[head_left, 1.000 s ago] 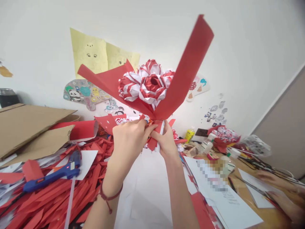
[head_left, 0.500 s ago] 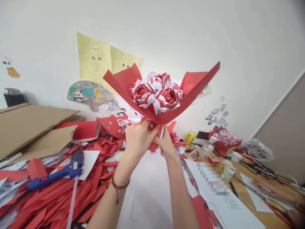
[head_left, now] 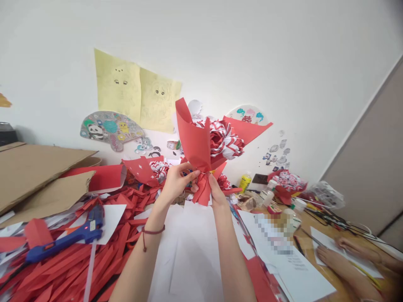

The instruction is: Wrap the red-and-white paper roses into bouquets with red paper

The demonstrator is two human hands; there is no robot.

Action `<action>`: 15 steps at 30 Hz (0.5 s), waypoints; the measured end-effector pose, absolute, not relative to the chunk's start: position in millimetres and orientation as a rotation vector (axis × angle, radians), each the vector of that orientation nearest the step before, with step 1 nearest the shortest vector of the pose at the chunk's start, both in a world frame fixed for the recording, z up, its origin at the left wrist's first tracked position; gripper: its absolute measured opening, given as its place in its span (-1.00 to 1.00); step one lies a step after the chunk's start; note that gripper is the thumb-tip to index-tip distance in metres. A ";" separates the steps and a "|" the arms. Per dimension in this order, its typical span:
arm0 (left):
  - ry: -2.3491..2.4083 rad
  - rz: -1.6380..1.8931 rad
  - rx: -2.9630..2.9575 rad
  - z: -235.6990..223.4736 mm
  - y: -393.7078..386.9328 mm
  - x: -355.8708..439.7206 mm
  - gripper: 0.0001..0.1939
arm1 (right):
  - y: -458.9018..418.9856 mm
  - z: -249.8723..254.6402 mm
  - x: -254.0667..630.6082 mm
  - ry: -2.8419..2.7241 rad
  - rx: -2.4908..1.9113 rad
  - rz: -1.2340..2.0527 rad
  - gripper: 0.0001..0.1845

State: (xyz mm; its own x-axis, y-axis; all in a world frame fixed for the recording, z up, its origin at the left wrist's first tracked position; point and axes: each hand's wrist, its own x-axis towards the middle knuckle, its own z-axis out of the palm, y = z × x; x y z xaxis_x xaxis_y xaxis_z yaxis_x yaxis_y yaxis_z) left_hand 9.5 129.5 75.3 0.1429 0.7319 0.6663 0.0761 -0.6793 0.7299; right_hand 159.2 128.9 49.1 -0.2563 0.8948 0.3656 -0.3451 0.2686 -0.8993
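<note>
A bouquet of red-and-white folded paper flowers (head_left: pixel 225 138), wrapped in red paper, stands upright in front of me, turned partly to the right. My left hand (head_left: pixel 178 180) pinches its gathered neck from the left, thumb and forefinger at the red paper. From the right, my right hand (head_left: pixel 218 193) grips the same neck, its fingers mostly hidden behind the wrapping. Below my hands the pleated red paper end (head_left: pixel 201 195) fans out over white sheets (head_left: pixel 193 256) on the table.
Left lie a blue glue gun (head_left: pixel 67 239), a heap of red paper strips (head_left: pixel 78 268) and cardboard (head_left: pixel 37 167). Other bouquets (head_left: pixel 287 182) stand along the wall. Bottles (head_left: pixel 267 193) are at the right, where another person's hands (head_left: pixel 333 260) rest by a paper.
The bouquet has turned, so a red wrapper flap now covers its left side, and it sits slightly lower. My left hand has shifted its fingers on the neck. The view has moved slightly.
</note>
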 end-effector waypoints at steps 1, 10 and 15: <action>0.732 1.564 1.827 71.5 133.1 11.9 -0.68 | 131.2 46.6 160.9 -1.354 -0.584 1.313 -0.38; 1.047 1.511 2.012 57.1 150.8 15.1 -0.76 | 161.0 18.2 166.8 -1.240 -0.484 1.294 -0.52; 1.210 1.302 2.251 63.7 140.3 12.8 -0.72 | 172.9 4.2 162.3 -1.138 -0.459 1.342 -0.58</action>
State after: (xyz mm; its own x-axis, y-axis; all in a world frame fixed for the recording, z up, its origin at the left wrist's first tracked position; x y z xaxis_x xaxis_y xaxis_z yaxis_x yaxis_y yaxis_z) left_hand 12.8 140.3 63.7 0.2461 0.7723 0.5857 0.5272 -0.6137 0.5877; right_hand 162.3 172.9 4.2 -0.1654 0.9121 0.3750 -0.5188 0.2429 -0.8197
